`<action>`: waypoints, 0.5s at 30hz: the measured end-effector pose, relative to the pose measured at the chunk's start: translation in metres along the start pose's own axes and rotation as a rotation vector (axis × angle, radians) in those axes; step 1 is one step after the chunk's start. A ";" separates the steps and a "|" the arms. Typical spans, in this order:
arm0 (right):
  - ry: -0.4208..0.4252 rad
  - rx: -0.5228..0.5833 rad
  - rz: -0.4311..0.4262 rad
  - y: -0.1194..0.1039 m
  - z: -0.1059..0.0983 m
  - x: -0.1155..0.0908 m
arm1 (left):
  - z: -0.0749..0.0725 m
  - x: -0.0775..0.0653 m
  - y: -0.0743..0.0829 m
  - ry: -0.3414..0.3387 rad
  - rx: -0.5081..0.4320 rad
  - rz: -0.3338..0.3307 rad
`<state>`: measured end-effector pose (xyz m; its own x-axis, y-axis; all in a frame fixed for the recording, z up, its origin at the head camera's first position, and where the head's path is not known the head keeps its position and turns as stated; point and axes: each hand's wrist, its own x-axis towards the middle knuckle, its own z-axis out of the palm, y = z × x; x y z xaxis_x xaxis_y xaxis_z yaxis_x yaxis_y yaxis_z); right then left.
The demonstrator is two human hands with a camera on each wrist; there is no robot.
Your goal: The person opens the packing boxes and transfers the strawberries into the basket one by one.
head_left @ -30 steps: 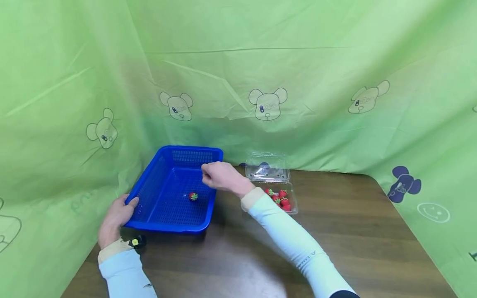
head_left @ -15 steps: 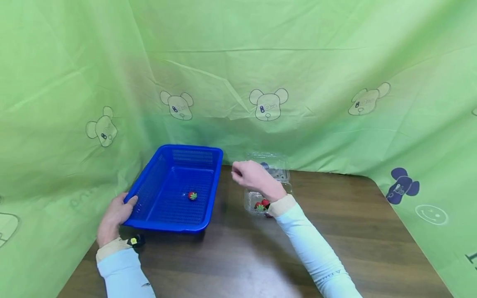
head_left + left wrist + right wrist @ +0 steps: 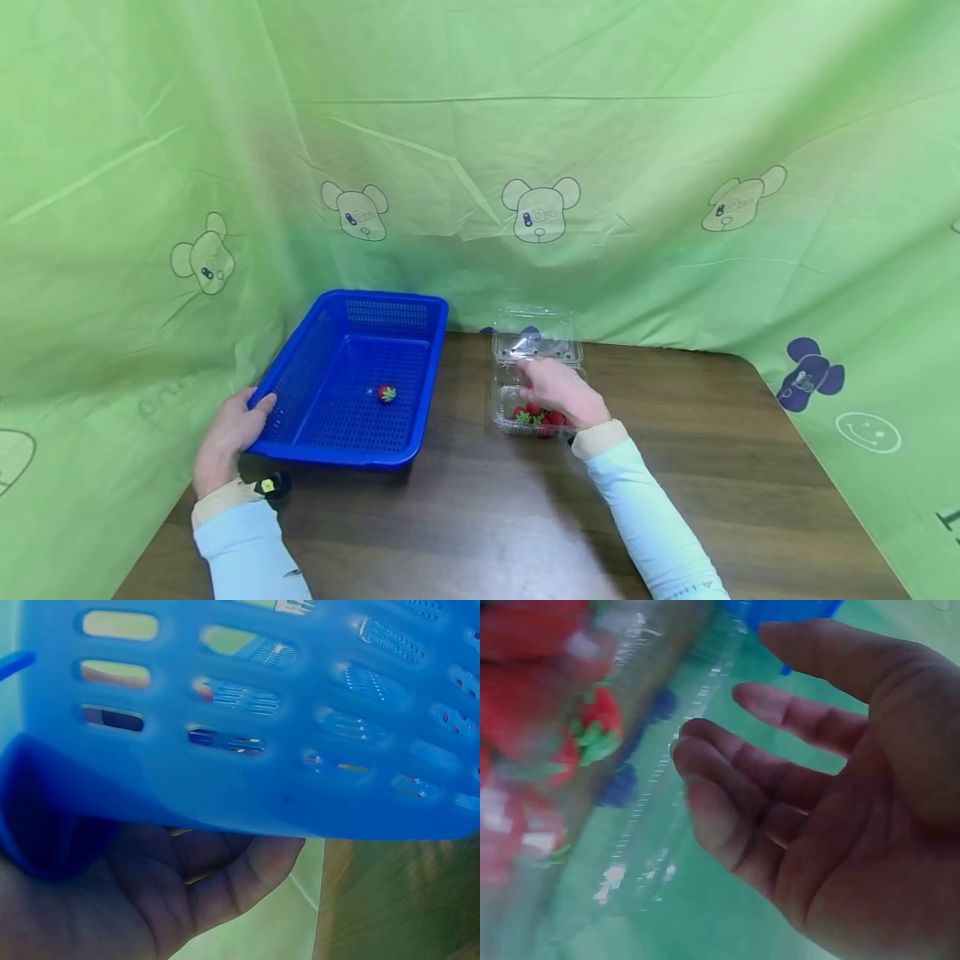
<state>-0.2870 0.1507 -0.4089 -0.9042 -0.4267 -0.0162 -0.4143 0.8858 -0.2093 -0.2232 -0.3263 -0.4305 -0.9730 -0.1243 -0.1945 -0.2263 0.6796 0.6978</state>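
My left hand (image 3: 230,440) grips the near left rim of a blue plastic basket (image 3: 322,454), thumb over the edge. Its fingers curl under the perforated wall in the left wrist view. One strawberry (image 3: 386,393) with a green cap lies on the basket floor. To the right, my right hand (image 3: 558,387) hovers over an open clear plastic clamshell box (image 3: 504,421). Several strawberries (image 3: 534,410) sit inside the box, partly hidden by the hand. In the right wrist view the fingers (image 3: 712,814) are loosely bent, apart from the thumb, with nothing between them.
The clamshell's clear lid (image 3: 536,333) stands raised at the back against the green curtain (image 3: 637,275). Both containers rest on a brown wooden table (image 3: 675,433). Curtain hangs along the left, back and right sides.
My right hand has moved right from above the basket's right rim to over the clamshell, and its fingers have spread. The left hand and basket stay nearly still.
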 end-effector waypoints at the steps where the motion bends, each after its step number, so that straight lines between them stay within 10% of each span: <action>1: -0.013 -0.006 0.010 0.002 0.003 -0.001 | -0.001 0.000 0.000 -0.002 -0.005 -0.005; 15: -0.047 0.006 0.029 0.017 0.030 -0.009 | 0.000 -0.002 0.001 -0.006 0.023 -0.021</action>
<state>-0.2828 0.1638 -0.4415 -0.9099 -0.4093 -0.0681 -0.3874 0.8968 -0.2135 -0.2218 -0.3251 -0.4299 -0.9678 -0.1342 -0.2128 -0.2452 0.6931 0.6779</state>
